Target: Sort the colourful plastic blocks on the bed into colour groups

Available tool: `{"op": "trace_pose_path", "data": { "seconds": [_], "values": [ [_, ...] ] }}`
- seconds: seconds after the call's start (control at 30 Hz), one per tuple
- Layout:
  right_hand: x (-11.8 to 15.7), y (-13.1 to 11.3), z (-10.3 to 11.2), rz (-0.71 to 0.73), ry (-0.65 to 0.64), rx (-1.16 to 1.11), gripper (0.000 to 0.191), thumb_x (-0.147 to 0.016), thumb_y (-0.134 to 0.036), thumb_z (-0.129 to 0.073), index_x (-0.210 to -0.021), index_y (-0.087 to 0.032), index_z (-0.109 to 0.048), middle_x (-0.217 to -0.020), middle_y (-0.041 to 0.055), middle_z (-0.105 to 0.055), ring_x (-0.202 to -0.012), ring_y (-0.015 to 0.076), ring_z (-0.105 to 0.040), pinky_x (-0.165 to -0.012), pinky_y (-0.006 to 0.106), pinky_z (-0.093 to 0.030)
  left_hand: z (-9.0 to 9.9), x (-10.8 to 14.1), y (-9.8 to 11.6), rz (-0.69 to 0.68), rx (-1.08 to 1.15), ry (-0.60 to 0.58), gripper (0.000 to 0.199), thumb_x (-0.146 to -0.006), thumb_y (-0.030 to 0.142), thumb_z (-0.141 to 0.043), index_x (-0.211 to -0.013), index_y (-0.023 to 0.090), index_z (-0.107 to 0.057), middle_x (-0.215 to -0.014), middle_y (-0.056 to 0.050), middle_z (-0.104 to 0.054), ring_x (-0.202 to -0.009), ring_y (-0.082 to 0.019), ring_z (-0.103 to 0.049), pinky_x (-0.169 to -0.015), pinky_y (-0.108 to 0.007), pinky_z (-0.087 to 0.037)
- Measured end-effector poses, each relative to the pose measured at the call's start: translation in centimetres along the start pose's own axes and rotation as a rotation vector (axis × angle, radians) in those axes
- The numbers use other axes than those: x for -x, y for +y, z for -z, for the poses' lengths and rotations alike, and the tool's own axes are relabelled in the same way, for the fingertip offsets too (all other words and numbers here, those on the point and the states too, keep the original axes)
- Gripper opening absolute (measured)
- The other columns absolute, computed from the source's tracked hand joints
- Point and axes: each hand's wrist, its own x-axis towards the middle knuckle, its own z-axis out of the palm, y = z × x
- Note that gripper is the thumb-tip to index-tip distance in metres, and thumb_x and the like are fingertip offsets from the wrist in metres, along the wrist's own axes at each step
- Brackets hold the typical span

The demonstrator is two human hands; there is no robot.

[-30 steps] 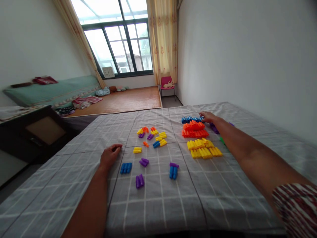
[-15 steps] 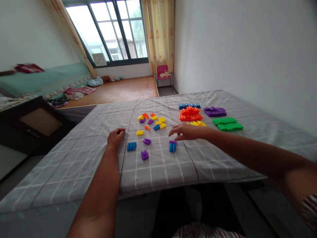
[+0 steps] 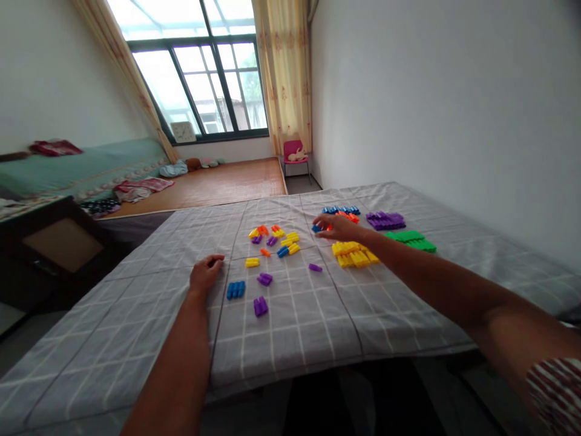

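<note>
My right hand (image 3: 334, 226) holds a blue piece (image 3: 316, 228) between its fingers, over the orange pile (image 3: 348, 217) and close to the row of blue pieces (image 3: 340, 210). My left hand (image 3: 206, 271) rests on the cloth with its fingers curled; what they hold, if anything, is hidden. Nearest to it are a blue group (image 3: 236, 289) and a yellow pair (image 3: 252, 262). Purple pieces (image 3: 261, 306) lie in front. A single purple piece (image 3: 315, 267) lies apart, left of the yellow pile (image 3: 354, 254). Mixed yellow, orange, purple and blue pieces lie mid-table.
A grey checked cloth (image 3: 299, 327) covers the table. Purple (image 3: 385, 220) and green (image 3: 412, 240) piles lie at the right, near the white wall. Beyond stand a low wooden bed platform (image 3: 227, 181), a pink chair (image 3: 294, 151) and a dark cabinet (image 3: 59, 242) at left.
My right hand has moved away from me to the orange pile with the blue piece, leaving the purple piece behind. The yellow pile is now uncovered. My left hand stays put; the view tilts up.
</note>
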Motion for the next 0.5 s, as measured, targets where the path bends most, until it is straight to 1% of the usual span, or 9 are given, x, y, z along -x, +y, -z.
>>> {"op": "trace_pose_path", "data": {
  "seconds": [0.07,0.13,0.2,0.23,0.27,0.33,0.4,0.5],
  "values": [
    [-1.0,4.4,3.3,-0.192,0.124,0.058,0.034,-0.08,-0.031,-0.066,-0.111,-0.019,-0.064,-0.098,0.0066,-0.071,-0.081,0.0156,-0.065,-0.072,0.025,-0.05,0.0,-0.1,0.0,0.0,-0.022,-0.009,0.037,-0.075,0.039,-0.05,-0.099,0.021,-0.072,-0.093,-0.003,-0.074,-0.086,-0.02,-0.067,-0.074,-0.026,-0.049],
    [-1.8,9.0,6.2,-0.382,0.221,0.188,0.032,-0.079,-0.03,-0.066,-0.107,-0.016,-0.066,-0.103,0.0091,-0.071,-0.085,0.0175,-0.066,-0.073,0.025,-0.049,0.1,-0.2,0.0,0.008,-0.05,-0.014,0.036,-0.075,0.041,-0.05,-0.098,0.022,-0.072,-0.093,-0.003,-0.074,-0.086,-0.02,-0.067,-0.073,-0.025,-0.049],
    [-2.3,12.9,8.2,-0.527,0.244,0.297,0.031,-0.078,-0.029,-0.066,-0.104,-0.013,-0.068,-0.102,0.011,-0.071,-0.088,0.0195,-0.066,-0.075,0.025,-0.049,0.1,-0.3,0.0,0.02,-0.065,-0.016,0.036,-0.075,0.041,-0.05,-0.097,0.023,-0.072,-0.091,-0.002,-0.074,-0.085,-0.02,-0.067,-0.071,-0.025,-0.049],
    [-2.6,14.5,8.7,-0.573,0.235,0.335,0.031,-0.078,-0.029,-0.065,-0.103,-0.013,-0.069,-0.102,0.0112,-0.072,-0.089,0.0201,-0.066,-0.075,0.025,-0.048,0.1,-0.4,-0.1,0.023,-0.066,-0.017,0.036,-0.075,0.041,-0.051,-0.097,0.024,-0.072,-0.091,-0.002,-0.074,-0.085,-0.02,-0.067,-0.071,-0.025,-0.049],
    [-3.0,15.9,8.9,-0.606,0.218,0.362,0.031,-0.078,-0.03,-0.065,-0.103,-0.013,-0.069,-0.102,0.0112,-0.072,-0.089,0.0204,-0.066,-0.074,0.025,-0.048,0.1,-0.4,-0.2,0.026,-0.062,-0.017,0.035,-0.075,0.041,-0.051,-0.096,0.024,-0.072,-0.091,-0.001,-0.074,-0.085,-0.02,-0.067,-0.072,-0.025,-0.049],
    [-3.7,17.7,8.5,-0.632,0.178,0.405,0.03,-0.079,-0.032,-0.064,-0.101,-0.013,-0.071,-0.101,0.0107,-0.072,-0.088,0.0205,-0.066,-0.071,0.025,-0.047,0.1,-0.4,-0.3,0.028,-0.047,-0.014,0.035,-0.075,0.041,-0.051,-0.096,0.024,-0.072,-0.092,-0.001,-0.074,-0.086,-0.02,-0.067,-0.074,-0.026,-0.05],
    [-4.5,18.7,7.5,-0.629,0.141,0.451,0.029,-0.078,-0.034,-0.065,-0.098,-0.014,-0.072,-0.101,0.0105,-0.072,-0.087,0.0204,-0.066,-0.07,0.024,-0.046,0.1,-0.4,-0.4,0.033,-0.037,-0.007,0.034,-0.075,0.041,-0.052,-0.095,0.024,-0.072,-0.094,-0.001,-0.075,-0.087,-0.021,-0.067,-0.076,-0.027,-0.05],
    [-5.4,19.4,6.0,-0.61,0.09,0.488,0.029,-0.078,-0.035,-0.066,-0.096,-0.013,-0.073,-0.098,0.0115,-0.072,-0.084,0.0206,-0.065,-0.068,0.025,-0.044,0.2,-0.2,-0.3,0.039,-0.038,0.005,0.032,-0.075,0.041,-0.053,-0.094,0.024,-0.073,-0.094,-0.001,-0.075,-0.088,-0.021,-0.067,-0.078,-0.027,-0.05]
  ]
}}
